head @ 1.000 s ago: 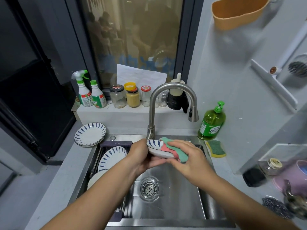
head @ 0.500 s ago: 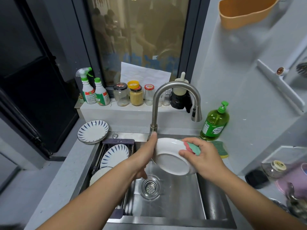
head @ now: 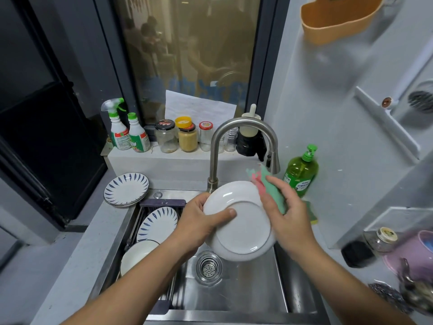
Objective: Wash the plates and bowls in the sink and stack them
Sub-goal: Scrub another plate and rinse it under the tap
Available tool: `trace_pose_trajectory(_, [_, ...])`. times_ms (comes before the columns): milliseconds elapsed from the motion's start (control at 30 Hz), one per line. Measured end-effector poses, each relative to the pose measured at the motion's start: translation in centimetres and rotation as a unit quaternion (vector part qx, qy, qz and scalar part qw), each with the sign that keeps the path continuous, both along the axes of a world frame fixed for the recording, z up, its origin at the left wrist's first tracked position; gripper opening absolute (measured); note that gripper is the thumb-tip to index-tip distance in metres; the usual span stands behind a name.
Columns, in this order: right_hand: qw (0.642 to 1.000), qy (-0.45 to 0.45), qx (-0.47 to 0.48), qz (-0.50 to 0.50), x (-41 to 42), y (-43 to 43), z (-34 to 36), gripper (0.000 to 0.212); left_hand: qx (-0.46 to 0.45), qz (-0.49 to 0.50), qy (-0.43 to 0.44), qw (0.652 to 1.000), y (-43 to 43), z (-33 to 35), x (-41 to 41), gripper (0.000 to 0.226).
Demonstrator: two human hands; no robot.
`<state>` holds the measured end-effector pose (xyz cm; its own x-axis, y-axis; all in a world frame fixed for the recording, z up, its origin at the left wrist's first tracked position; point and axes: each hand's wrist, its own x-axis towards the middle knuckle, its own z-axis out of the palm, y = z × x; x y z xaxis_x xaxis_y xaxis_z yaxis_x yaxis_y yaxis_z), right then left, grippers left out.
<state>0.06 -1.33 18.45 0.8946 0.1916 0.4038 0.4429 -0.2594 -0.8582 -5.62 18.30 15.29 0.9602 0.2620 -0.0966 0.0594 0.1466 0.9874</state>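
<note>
Over the steel sink [head: 281, 289] I hold a white plate [head: 243, 228] tilted up, its plain underside facing me. My left hand [head: 199, 221] grips its left rim, thumb across the base. My right hand [head: 285, 216] holds a green and pink cloth [head: 267, 186] against the plate's right edge. A blue-patterned plate [head: 157, 224] and a white dish [head: 138, 256] lie in the rack at the sink's left. A stack of blue-patterned plates [head: 126, 188] sits on the counter beyond.
The curved tap [head: 243, 137] arches just behind the plate. A green soap bottle [head: 301, 172] and a sponge [head: 311, 214] stand right of the sink. Jars and spray bottles [head: 127, 132] line the back ledge. The drain [head: 209, 267] lies below the plate.
The plate has been turned from nearly flat to upright with its underside toward me. The cloth hand has slid up along the right rim, and my left thumb now crosses the base.
</note>
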Motion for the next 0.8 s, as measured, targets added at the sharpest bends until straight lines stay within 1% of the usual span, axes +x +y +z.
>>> trace_pose_trajectory(33, [0.998, -0.052, -0.042, 0.022, -0.3, 0.4, 0.1, 0.033, -0.001, 0.003, -0.004, 1.0, -0.3, 0.3, 0.0, 0.049])
trace_pose_trajectory(67, [0.991, -0.093, -0.091, 0.04, -0.4, 0.9, -0.1, 0.04, 0.005, 0.001, -0.01, 1.0, -0.5, 0.5, 0.2, 0.049])
trace_pose_trajectory(133, [0.971, -0.148, -0.177, 0.057, -0.6, 2.0, -0.2, 0.05, 0.023, -0.014, -0.022, 0.999, -1.1, 0.8, 0.4, 0.045])
trace_pose_trajectory(200, [0.948, -0.212, -0.219, 0.092, -0.7, 3.0, -0.5, 0.05, 0.02, -0.035, -0.036, 0.999, -1.7, 0.9, 0.4, 0.035])
trace_pose_trajectory(267, [0.932, -0.249, -0.229, 0.133, -0.2, 3.2, -0.8, 0.048, 0.008, -0.038, -0.046, 0.998, -1.7, 0.8, 0.3, 0.039])
trace_pose_trajectory(300, [0.934, -0.244, -0.221, 0.138, 0.4, 3.0, -1.0, 0.047, 0.003, -0.032, -0.045, 0.998, -1.4, 0.8, 0.3, 0.043])
trace_pose_trajectory(333, [0.945, -0.222, -0.203, 0.129, 1.0, 2.5, -1.4, 0.046, 0.0, -0.02, -0.043, 0.999, -0.9, 0.7, 0.2, 0.046])
trace_pose_trajectory(400, [0.978, -0.137, -0.133, 0.082, 1.3, 1.2, -2.2, 0.041, -0.002, 0.014, -0.034, 0.999, 0.2, 0.3, 0.0, 0.053])
trace_pose_trajectory(433, [0.989, -0.096, -0.094, 0.059, 1.2, 0.6, -2.5, 0.038, -0.001, 0.027, -0.027, 0.999, 0.8, 0.2, 0.0, 0.058])
trace_pose_trajectory(467, [0.995, -0.066, -0.066, 0.042, 1.0, 0.3, -2.7, 0.033, 0.001, 0.034, -0.024, 0.999, 1.2, 0.1, -0.1, 0.061])
trace_pose_trajectory(500, [0.997, -0.055, -0.055, 0.031, 0.8, 0.3, -2.7, 0.027, 0.001, 0.033, -0.022, 0.999, 1.4, 0.1, -0.1, 0.063])
trace_pose_trajectory(533, [0.997, -0.054, -0.057, 0.028, 0.9, 0.5, -2.5, 0.022, 0.003, 0.027, -0.021, 0.999, 1.3, 0.1, -0.1, 0.063])
trace_pose_trajectory(600, [0.993, -0.059, -0.088, 0.046, 1.5, 1.2, -1.4, 0.021, 0.018, 0.004, -0.021, 1.0, 0.6, 0.2, 0.0, 0.056])
trace_pose_trajectory(700, [0.975, -0.096, -0.178, 0.094, 2.0, 2.2, 0.5, 0.018, 0.042, -0.018, -0.033, 0.998, -0.1, 0.8, 0.6, 0.041])
trace_pose_trajectory(733, [0.964, -0.124, -0.212, 0.1, 2.0, 2.4, 0.8, 0.025, 0.035, -0.019, -0.038, 0.999, 0.0, 1.0, 0.8, 0.039])
trace_pose_trajectory(800, [0.948, -0.152, -0.256, 0.109, 2.2, 2.2, 0.8, 0.05, 0.005, -0.008, -0.039, 0.999, 0.5, 1.3, 1.2, 0.041])
